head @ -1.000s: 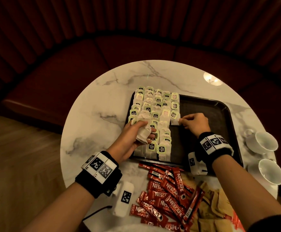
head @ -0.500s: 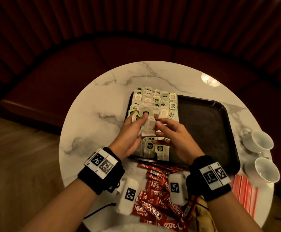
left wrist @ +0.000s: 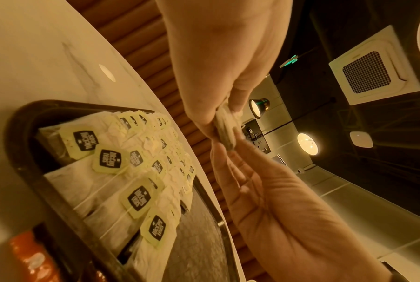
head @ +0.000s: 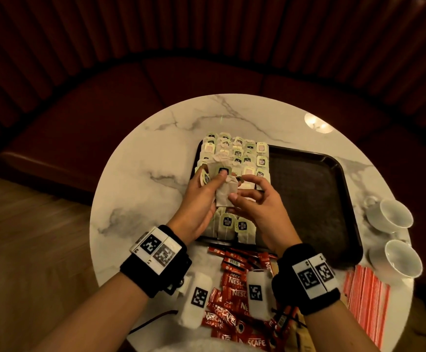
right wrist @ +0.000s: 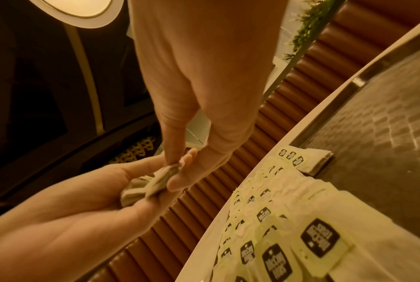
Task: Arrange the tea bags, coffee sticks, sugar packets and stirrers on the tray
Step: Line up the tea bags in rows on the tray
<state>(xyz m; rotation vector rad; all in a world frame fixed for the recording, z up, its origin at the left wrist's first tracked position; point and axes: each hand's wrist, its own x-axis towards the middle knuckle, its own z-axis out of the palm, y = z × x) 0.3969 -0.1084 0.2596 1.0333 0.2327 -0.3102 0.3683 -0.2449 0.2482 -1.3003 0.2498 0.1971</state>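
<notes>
My left hand [head: 213, 182] grips a small stack of white tea bags [head: 225, 193] above the near left part of the black tray [head: 308, 199]. My right hand [head: 237, 190] meets it from the right and pinches one bag of that stack between thumb and forefinger. In the left wrist view the left hand [left wrist: 218, 122] and the stack [left wrist: 225, 131] show edge-on; in the right wrist view the right hand [right wrist: 177, 166] nips the stack [right wrist: 146, 188]. Rows of tea bags [head: 234, 153] with green tags fill the tray's left third.
Red coffee sticks [head: 234, 288] lie heaped on the marble table [head: 140, 174] just below the tray. A red-and-white striped pile [head: 366, 298] and brown packets [head: 302, 336] lie at the near right. Two white cups [head: 394, 237] stand right of the tray. The tray's right part is bare.
My right hand left the tea bag row on the tray and came back to the stack in my left hand, where it now pinches a bag. The left hand rose slightly.
</notes>
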